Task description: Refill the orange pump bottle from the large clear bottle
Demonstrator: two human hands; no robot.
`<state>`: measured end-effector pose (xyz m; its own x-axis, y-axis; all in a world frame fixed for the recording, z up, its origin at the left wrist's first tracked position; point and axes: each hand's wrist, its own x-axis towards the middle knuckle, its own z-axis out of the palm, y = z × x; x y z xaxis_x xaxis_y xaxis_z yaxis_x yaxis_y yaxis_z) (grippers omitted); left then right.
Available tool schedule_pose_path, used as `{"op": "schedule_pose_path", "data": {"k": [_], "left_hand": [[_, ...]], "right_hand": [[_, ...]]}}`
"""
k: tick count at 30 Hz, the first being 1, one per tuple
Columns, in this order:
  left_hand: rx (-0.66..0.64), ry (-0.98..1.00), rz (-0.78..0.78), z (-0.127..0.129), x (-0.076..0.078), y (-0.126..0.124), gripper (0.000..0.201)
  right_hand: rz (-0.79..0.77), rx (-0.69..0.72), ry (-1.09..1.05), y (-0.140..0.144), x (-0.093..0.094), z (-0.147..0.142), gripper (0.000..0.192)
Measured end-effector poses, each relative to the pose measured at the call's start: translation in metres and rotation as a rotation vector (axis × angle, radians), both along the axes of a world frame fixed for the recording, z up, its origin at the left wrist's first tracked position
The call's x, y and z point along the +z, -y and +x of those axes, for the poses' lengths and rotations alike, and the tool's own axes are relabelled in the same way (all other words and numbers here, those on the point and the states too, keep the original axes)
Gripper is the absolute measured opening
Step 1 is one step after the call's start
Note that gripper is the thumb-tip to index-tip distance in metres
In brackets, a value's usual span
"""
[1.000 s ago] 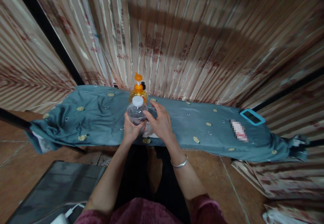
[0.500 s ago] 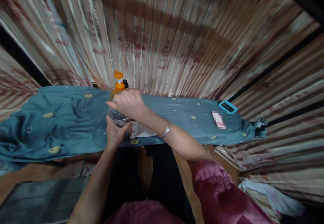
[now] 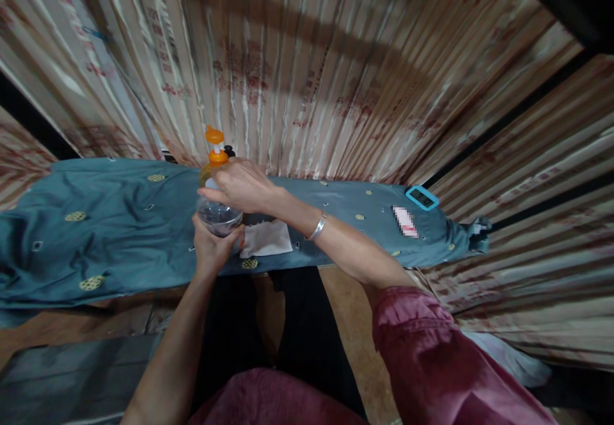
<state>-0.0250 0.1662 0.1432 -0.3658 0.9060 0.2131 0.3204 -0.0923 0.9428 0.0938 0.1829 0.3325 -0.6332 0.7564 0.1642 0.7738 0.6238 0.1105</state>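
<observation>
A clear, rounded plastic bottle (image 3: 219, 217) stands over the near left part of the cloth-covered table. My left hand (image 3: 213, 249) is closed around its lower part, thumb on the near side. Over its top, my right hand (image 3: 240, 185) is closed with the fingers curled on a pale cap (image 3: 212, 184), mostly hidden by those fingers. Just behind my hands rises a pump bottle (image 3: 218, 156) with an orange pump head; its yellowish body is partly covered. A folded white cloth (image 3: 266, 239) lies right of my left hand.
A blue-green patterned cloth (image 3: 125, 220) covers the long narrow table. Toward its right end lie a blue-framed digital timer (image 3: 422, 198) and a blurred pink-and-white packet (image 3: 405, 221). A small black-topped item (image 3: 229, 151) shows behind the pump bottle. Pleated curtains (image 3: 288, 60) hang close behind.
The view has shifted slightly, so things sit further left. My right hand has turned and lifted a little on the bottle's top, uncovering more of the pale cap. More white cloth shows.
</observation>
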Motion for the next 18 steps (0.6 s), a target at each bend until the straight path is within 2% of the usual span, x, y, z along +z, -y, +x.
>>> {"op": "schedule_pose_path", "data": {"k": [8,13,15,18], "left_hand": [[-0.033,-0.004,0.061,-0.001,-0.005,0.0,0.084],[-0.045,0.06,0.117,0.0,-0.014,-0.003,0.083],[-0.056,0.077,0.132,0.0,-0.017,-0.004,0.083],[-0.052,0.076,0.139,0.001,-0.019,-0.005,0.083]], "right_hand": [[-0.032,0.131,0.127,-0.003,0.006,0.001,0.051],[-0.084,0.176,0.17,-0.001,0.017,0.005,0.035],[-0.087,0.156,0.169,0.002,0.022,0.004,0.045],[-0.072,0.051,0.151,0.004,0.027,0.0,0.061]]}}
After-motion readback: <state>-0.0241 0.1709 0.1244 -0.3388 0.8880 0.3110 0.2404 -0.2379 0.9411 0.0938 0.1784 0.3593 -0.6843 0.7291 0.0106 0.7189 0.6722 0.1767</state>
